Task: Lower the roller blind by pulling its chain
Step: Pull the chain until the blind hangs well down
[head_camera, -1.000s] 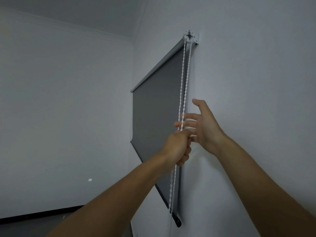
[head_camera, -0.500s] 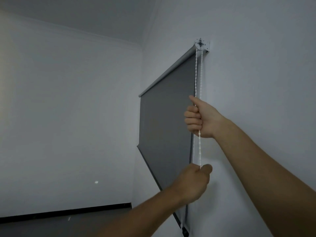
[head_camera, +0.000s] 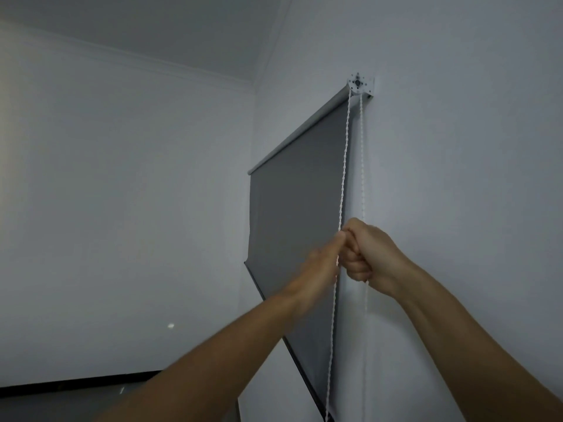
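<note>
Chain [head_camera: 343, 178] of white beads hangs in two strands from the bracket [head_camera: 360, 85] at the near end of the grey roller blind [head_camera: 298, 214] on the right wall. The right hand [head_camera: 370, 254] is fisted around the right strand. The left hand [head_camera: 320, 263], blurred, reaches the left strand just beside it; whether its fingers grip cannot be told.

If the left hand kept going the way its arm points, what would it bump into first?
Probably the right hand, fist around the chain; the blurred left hand nearly touches it already. Behind them are the blind and wall; depth is unclear.
</note>
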